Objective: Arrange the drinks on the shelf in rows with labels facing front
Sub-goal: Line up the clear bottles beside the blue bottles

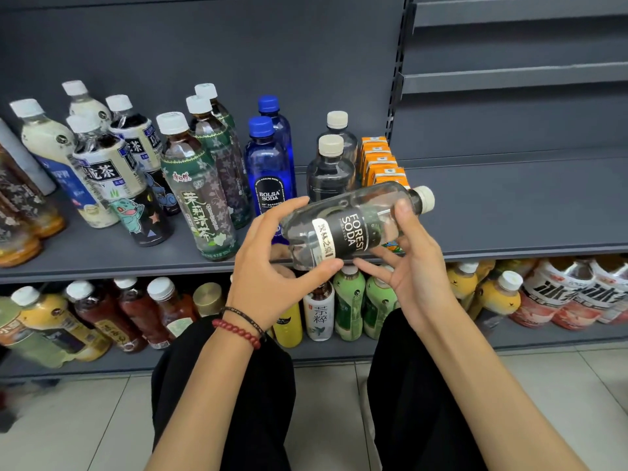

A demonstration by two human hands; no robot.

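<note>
head view shows most drinks already standing in rows on the shelf [509, 205], while the left hand [272, 263] and right hand [413, 266] both grip a forest soda bottle [353, 226] sideways in front, not yet placed

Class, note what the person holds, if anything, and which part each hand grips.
A clear soda bottle, held sideways: left hand grips its base end, right hand its upper part near the cap.
</note>
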